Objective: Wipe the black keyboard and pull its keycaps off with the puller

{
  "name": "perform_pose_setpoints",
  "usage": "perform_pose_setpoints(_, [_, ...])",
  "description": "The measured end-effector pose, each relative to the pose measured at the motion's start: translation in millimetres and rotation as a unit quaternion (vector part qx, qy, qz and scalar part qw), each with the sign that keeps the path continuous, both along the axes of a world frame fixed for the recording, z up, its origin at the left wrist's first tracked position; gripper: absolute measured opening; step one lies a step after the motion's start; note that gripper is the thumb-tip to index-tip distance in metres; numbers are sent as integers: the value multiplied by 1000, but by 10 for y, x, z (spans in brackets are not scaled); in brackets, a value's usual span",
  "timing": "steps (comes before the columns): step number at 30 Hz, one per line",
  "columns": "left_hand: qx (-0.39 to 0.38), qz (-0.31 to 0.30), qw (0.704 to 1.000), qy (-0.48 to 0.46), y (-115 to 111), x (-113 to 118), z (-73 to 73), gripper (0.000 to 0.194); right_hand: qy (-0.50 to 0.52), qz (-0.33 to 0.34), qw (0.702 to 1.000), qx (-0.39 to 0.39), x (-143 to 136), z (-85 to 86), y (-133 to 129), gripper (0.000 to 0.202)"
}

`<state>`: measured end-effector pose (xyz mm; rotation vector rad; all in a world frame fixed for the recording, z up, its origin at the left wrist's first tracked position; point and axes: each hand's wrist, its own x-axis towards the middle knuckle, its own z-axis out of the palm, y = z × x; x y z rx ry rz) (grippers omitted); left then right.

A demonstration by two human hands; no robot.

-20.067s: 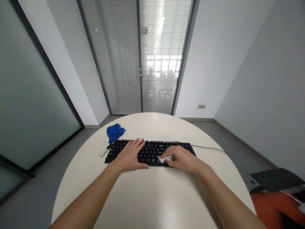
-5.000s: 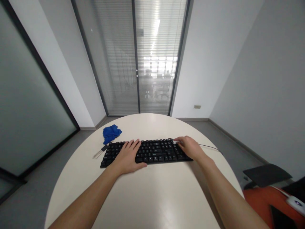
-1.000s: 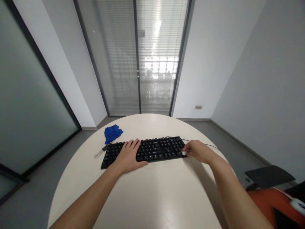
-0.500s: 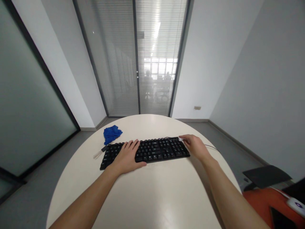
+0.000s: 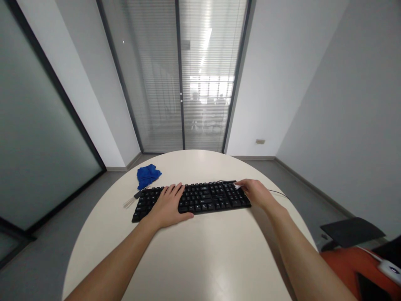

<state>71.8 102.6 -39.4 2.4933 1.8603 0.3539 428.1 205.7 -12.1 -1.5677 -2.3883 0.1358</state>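
Observation:
A black keyboard lies across the round table. My left hand rests palm down over its left part, fingers lying flat across the keys and the thumb stretched along the front edge. At the keyboard's upper right corner, my right hand pinches a small white piece, perhaps tissue or cotton, against the keys. Most of that piece is hidden by the fingers. Beyond the keyboard's left end lies a crumpled blue cloth. A small dark block with pale thin strips lies beside the keyboard's left edge.
The cream round table has a curved edge all round. A thin black cable runs off its right side. At lower right stand a dark chair part and an orange surface bearing a white device.
My right hand has shifted very slightly with the white piece, staying at the keyboard's upper right corner. My left hand keeps its place on the keys.

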Motion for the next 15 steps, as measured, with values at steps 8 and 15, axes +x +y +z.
perform_pose_setpoints(8, [1,2,1000,5,-5,0,1,110,-30,-11,999,-24,15,72,-80,37])
perform_pose_setpoints(15, [6,0,1000,4,3,-7,-7,107,-35,-22,996,-74,-9,217,-217,36])
